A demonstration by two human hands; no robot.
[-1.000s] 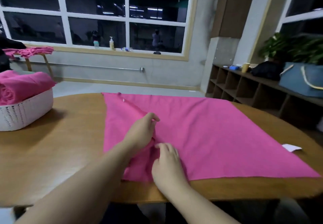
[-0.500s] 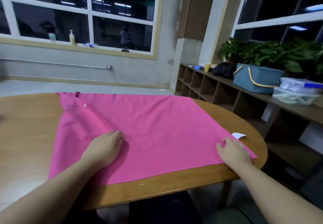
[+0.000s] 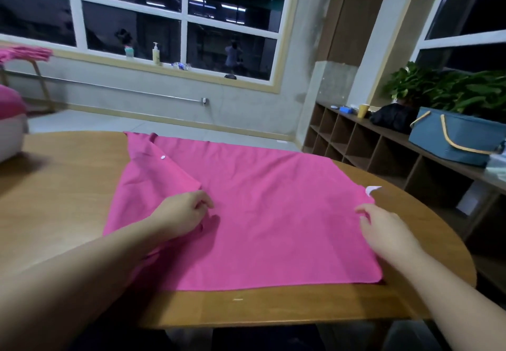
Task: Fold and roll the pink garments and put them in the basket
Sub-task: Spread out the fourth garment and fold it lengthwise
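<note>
the pink garment (image 3: 260,214) lies spread flat on the wooden table (image 3: 63,186), its left part folded inward into a diagonal flap with a small white button showing. the left hand (image 3: 183,214) rests on the cloth just below the tip of that flap, fingers curled, pinching a bit of fabric; half a second ago it lay flatter, pressing the cloth at the same spot. the right hand (image 3: 388,235) is over the garment's right edge, fingers loosely bent and slightly spread; whether it touches the cloth i cannot tell. earlier it pressed down at the near right corner, and now it sits a little inward from that edge. the white tag (image 3: 372,189) pokes out at the right edge, beyond the right hand. the view has swung back left, so the white basket (image 3: 11,137), with a pink roll in it, shows again at the far left edge of the table, well apart from the spread garment.
</note>
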